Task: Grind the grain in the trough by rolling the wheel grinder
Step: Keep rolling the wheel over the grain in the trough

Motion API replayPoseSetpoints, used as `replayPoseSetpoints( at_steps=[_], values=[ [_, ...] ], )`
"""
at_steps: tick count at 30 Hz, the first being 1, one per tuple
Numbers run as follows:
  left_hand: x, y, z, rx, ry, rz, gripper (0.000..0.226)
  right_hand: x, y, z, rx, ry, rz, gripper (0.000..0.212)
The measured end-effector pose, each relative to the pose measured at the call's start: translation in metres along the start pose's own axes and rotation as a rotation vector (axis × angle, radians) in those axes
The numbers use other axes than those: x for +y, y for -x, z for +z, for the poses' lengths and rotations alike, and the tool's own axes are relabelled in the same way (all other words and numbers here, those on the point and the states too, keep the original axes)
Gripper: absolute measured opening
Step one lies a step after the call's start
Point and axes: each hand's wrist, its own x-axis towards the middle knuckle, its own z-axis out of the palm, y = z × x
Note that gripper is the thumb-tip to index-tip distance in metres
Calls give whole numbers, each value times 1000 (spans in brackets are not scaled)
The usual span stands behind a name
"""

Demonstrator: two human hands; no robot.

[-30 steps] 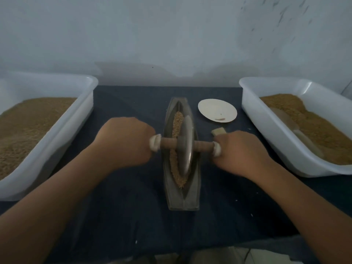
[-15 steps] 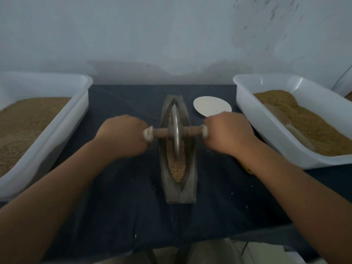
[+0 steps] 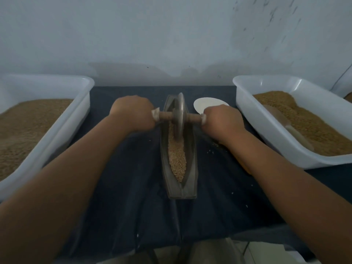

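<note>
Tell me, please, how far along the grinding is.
Done: grain lies in the trough. In hand: the left hand and right hand grip the wheel grinder by its handles, wheel at the trough's far end. Left: the near grain looks whole, so much rolling likely remains.

The light is dim, bluish and flat — shadows are soft, just a faint grey patch low on the wall [image 3: 129, 73]. Motion blur smears the wheel grinder [image 3: 179, 115], the left hand [image 3: 133, 113] and the right hand [image 3: 222, 121]; the grain [image 3: 177, 159] in the trough [image 3: 192, 168] looks sharper. Wide-angle distortion bows the left tub [image 3: 66, 134] and right tub [image 3: 266, 134] outward at the frame edges.
</note>
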Motion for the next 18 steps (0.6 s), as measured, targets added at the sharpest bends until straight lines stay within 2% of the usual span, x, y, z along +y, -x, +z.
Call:
replayPoseSetpoints(
  at_steps=[3,6,9,13,16,18],
  values=[
    [0,45,5,-18,-32,60,26,6,34,-6,-143,13,-61,28],
    [-2,86,12,55,-77,135,33,11,73,-21,-167,-9,-144,31],
    [-4,77,12,14,-74,119,35,8,70,-22,-183,-9,-130,28],
    [-1,17,7,25,-44,-15,34,-1,18,-1,-79,29,29,29],
    [0,-3,7,66,-15,-54,47,-4,-4,3,22,32,21,31],
    [1,6,9,54,8,-56,44,-5,3,-2,58,45,-10,33]
  ],
)
